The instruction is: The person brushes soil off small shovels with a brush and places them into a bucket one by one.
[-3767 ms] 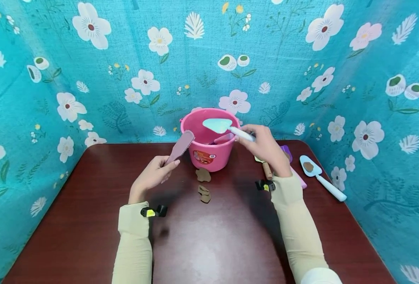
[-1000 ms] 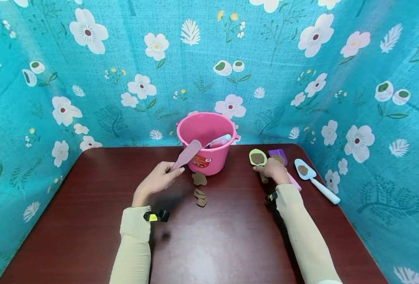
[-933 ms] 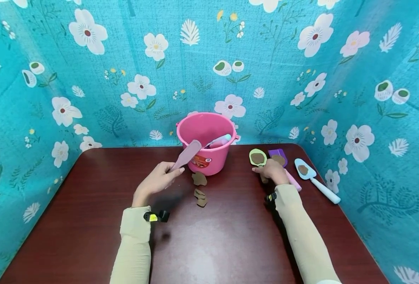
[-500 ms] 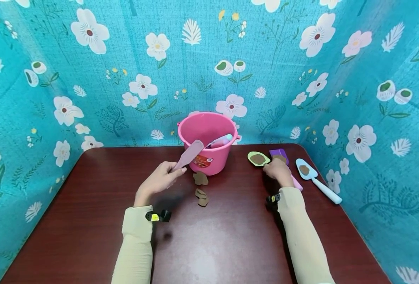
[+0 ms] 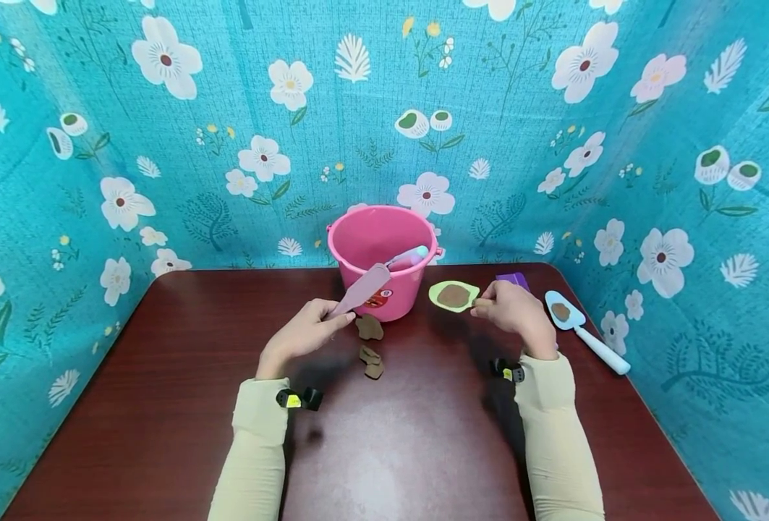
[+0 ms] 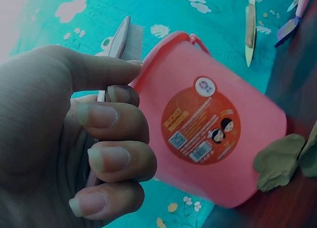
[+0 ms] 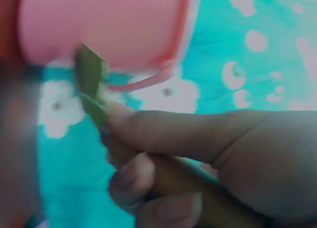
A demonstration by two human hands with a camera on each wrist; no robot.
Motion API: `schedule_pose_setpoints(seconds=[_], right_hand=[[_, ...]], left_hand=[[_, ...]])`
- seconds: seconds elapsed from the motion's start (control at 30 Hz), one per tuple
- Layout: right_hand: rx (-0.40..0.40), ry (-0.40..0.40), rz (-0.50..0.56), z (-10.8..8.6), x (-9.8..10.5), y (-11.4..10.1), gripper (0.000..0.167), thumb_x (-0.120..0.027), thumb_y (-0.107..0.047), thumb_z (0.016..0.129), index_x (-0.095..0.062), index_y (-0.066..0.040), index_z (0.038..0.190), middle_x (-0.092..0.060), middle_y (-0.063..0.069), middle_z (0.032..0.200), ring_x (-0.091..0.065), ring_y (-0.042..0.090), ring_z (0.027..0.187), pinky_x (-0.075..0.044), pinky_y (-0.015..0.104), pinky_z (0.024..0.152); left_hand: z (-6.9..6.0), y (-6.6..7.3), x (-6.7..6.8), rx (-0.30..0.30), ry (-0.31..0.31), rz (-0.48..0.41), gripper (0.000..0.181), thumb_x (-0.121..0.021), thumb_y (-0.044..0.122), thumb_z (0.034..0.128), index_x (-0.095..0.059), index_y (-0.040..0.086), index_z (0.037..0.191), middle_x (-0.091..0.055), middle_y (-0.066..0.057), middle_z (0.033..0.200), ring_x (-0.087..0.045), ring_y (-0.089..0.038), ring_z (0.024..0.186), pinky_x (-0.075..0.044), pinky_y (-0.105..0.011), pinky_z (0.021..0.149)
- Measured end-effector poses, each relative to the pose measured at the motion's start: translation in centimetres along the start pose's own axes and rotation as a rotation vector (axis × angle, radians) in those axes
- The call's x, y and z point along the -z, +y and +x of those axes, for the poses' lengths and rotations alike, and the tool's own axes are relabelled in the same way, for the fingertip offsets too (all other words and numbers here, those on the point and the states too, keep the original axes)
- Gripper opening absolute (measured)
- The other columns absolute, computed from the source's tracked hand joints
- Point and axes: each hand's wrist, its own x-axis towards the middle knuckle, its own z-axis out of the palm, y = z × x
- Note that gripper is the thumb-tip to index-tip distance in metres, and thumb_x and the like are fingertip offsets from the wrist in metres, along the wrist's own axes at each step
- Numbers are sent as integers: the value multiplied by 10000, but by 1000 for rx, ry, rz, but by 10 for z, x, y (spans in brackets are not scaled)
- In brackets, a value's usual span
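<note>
In the head view the left hand (image 5: 302, 331) grips a mauve brush (image 5: 366, 288) by its handle, the flat head slanting up in front of the pink bucket (image 5: 393, 300). The left wrist view shows bristles on the brush (image 6: 120, 37). To the right of the bucket, the right hand (image 5: 517, 315) pinches the handle of a green scoop (image 5: 472, 289) that carries a brown lump (image 5: 453, 295). The right wrist view, blurred, has the thumb and fingers of the right hand (image 7: 168, 154) round the handle. A mint and lilac tool (image 5: 418, 253) leans inside the bucket.
Brown pieces (image 5: 370, 327) lie on the dark table (image 5: 163, 405) before the bucket. A purple scoop (image 5: 519, 279) is partly behind the right hand. At the right edge lies a light blue trowel (image 5: 599, 346) with a brown lump. Flowered cloth (image 5: 228, 94) rises behind.
The right hand was at the bucket with a light blue trowel, then reached the scoops; the green scoop has since come up and leftward in it. The left hand shifted slightly right with the brush.
</note>
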Motion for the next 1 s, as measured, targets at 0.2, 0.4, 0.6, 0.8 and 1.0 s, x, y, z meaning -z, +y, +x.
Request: schedule_pose_setpoints(seconds=[0.2,0.4,0.6,0.8,1.0], right_hand=[[178,-20,-59,-25,10,-33,258,-794,-326,882,-678,-112,968,-646,-14,786,-560,174,717,-446,356,626],[323,-61,4,-25,7,-50,271,-825,-289,860,-654,-118,982,-649,-23,826,-576,154,737,-481,326,650],[375,-61,31,-24,1,-57,261,-829,-275,859,-656,-129,990,-684,-36,852,-601,142,746,-502,327,665],[374,-1,15,-30,2,-61,292,-840,-273,847,-658,-117,1015,-669,-39,828,-593,143,739,-491,326,651],[368,34,-19,-32,3,-61,309,-855,-278,830,-664,-118,1013,-660,-37,834,-597,148,756,-497,332,663]], left_hand=[[4,7,-11,-39,-48,21,269,-639,305,1004,-630,101,828,-461,-23,606,-386,-147,528,-334,-270,497],[10,13,-29,-88,-121,11,222,-642,296,1003,-689,105,900,-566,-11,684,-485,-183,611,-405,-282,562],[14,17,-43,-136,-166,47,263,-624,293,1011,-602,117,817,-465,15,626,-424,-102,548,-397,-263,535],[15,18,-49,-105,-190,86,297,-614,281,1020,-607,54,828,-437,17,601,-390,-106,517,-355,-254,510],[13,19,-47,-44,-161,156,251,-617,263,1021,-611,79,850,-456,16,599,-378,-104,511,-325,-256,486]])
